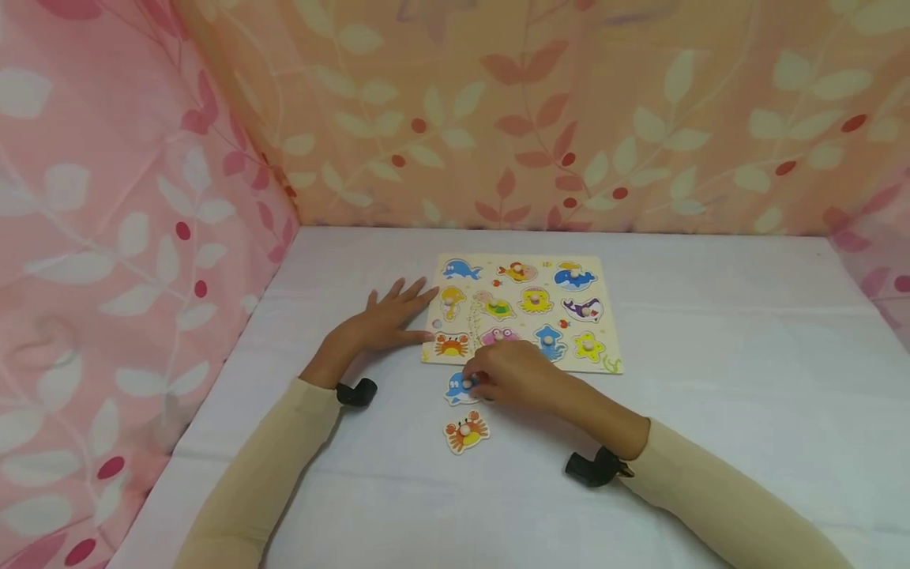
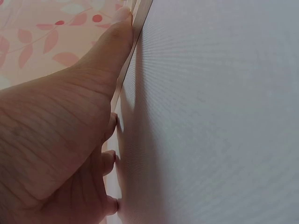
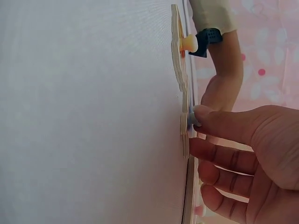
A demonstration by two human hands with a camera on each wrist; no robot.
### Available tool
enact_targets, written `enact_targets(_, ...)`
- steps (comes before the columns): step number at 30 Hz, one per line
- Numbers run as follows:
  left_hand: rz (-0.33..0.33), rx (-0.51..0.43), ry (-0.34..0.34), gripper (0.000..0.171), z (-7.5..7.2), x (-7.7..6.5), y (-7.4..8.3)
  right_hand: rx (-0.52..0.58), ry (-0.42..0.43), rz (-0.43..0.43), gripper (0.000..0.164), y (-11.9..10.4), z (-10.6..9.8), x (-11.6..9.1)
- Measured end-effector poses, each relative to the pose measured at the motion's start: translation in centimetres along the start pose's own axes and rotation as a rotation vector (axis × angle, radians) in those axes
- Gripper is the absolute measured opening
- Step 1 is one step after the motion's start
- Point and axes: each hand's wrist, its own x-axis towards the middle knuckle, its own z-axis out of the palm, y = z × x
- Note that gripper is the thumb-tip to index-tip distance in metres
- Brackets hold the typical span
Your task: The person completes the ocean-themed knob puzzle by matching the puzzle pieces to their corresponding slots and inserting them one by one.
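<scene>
A wooden knob puzzle board (image 1: 522, 325) with sea-animal pieces lies on the white table. My left hand (image 1: 391, 320) is at its left side, fingers spread and thumb at the board's edge, as the left wrist view also shows. Just below the board, my right hand (image 1: 517, 374) pinches the knob of a blue dolphin puzzle piece (image 1: 456, 388); in the right wrist view the thumb (image 3: 205, 117) is against that knob. Nearer me lies an orange crab puzzle piece (image 1: 465, 433), its knob (image 3: 189, 43) pointing up. The board's dolphin picture (image 1: 461, 269) and crab picture (image 1: 451, 344) have no knobs.
Knobbed pieces sit in the board, among them a yellow octopus (image 1: 535, 300), a blue squid (image 1: 549, 342) and a yellow star (image 1: 588, 346). White cloth covers the table (image 1: 725, 356). Leaf-patterned curtains (image 1: 640, 118) hang behind and at both sides.
</scene>
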Motion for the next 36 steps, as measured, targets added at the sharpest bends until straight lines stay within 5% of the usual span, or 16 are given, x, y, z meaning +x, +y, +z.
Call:
enact_targets(5, 0.003, -0.001, 0.004, 0.089, -0.1, -0.1, 0.1, -0.012, 0.0, 0.006, 0.012, 0.1, 0.1, 0.1)
enact_targets(15, -0.006, 0.006, 0.003, 0.091, 0.0, -0.3, 0.2, -0.016, 0.011, -0.06, 0.018, 0.2, 0.7, 0.4)
enact_targets(36, 0.006, 0.003, 0.003, 0.09, 0.1, -0.2, -0.1, 0.038, 0.045, -0.001, 0.013, 0.1, 1.4, 0.3)
